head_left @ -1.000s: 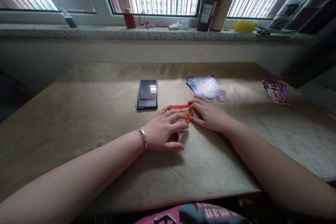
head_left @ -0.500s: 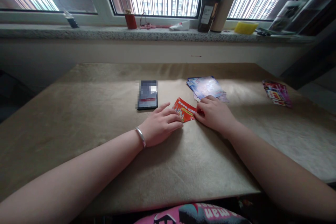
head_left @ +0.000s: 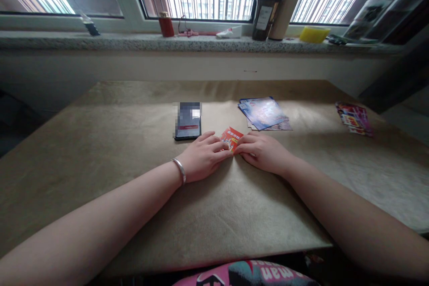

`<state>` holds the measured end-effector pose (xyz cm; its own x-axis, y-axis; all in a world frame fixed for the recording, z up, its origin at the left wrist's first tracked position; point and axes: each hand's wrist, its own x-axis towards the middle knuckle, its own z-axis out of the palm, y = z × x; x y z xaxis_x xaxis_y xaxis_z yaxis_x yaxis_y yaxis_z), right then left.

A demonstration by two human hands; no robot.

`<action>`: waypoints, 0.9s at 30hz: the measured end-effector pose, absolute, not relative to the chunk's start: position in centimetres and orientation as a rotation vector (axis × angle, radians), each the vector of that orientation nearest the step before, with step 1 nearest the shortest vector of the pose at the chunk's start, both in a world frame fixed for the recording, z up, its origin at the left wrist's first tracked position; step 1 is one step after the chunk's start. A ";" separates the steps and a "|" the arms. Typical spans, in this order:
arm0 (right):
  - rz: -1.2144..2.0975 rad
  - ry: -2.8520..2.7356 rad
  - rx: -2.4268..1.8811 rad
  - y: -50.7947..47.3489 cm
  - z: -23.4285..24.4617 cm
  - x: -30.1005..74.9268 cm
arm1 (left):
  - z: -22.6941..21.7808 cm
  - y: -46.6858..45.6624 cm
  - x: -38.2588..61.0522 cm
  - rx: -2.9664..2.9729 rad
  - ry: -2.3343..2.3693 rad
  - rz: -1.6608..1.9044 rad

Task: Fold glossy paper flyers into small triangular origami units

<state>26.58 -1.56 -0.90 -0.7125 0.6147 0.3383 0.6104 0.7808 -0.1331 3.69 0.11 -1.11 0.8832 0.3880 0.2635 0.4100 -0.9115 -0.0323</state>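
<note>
A small red leaflet point(head_left: 231, 137) with white and yellow print lies on the table between my two hands. My left hand point(head_left: 205, 156), with a silver bangle at the wrist, rests palm down with its fingers stretched over the leaflet's left part. From the other side, my right hand point(head_left: 264, 151) has its fingers closed together on the leaflet's right part, the thumb tucked below. The right end of the leaflet is hidden under these fingers, so I cannot tell whether it is bent over. Both sets of fingertips nearly meet at the near edge.
A phone point(head_left: 188, 120) lies beyond my left hand. Blue-and-white printed sheets point(head_left: 263, 111) are stacked beyond my right hand, and a fan of colourful cards point(head_left: 354, 118) lies far right. On the windowsill point(head_left: 127, 44) stand a red container point(head_left: 166, 25), a dark lidded cup point(head_left: 266, 17) and a yellow item point(head_left: 314, 35).
My right hand has slid left, away from the blue sheets and closer to my left hand. Less of the red leaflet shows now. The left hand has barely moved.
</note>
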 end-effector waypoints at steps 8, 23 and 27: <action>-0.032 -2.637 -0.902 -1.5 -1.0 27.0 | -1.2 -0.2 4.2 -2.913 -0.657 -0.361; -0.073 -2.659 -0.932 -1.4 -1.6 27.1 | -1.1 0.3 3.0 -2.895 -0.622 -0.361; -0.085 -2.662 -0.952 -1.6 -1.4 27.1 | -0.8 0.4 2.8 -2.909 -0.610 -0.339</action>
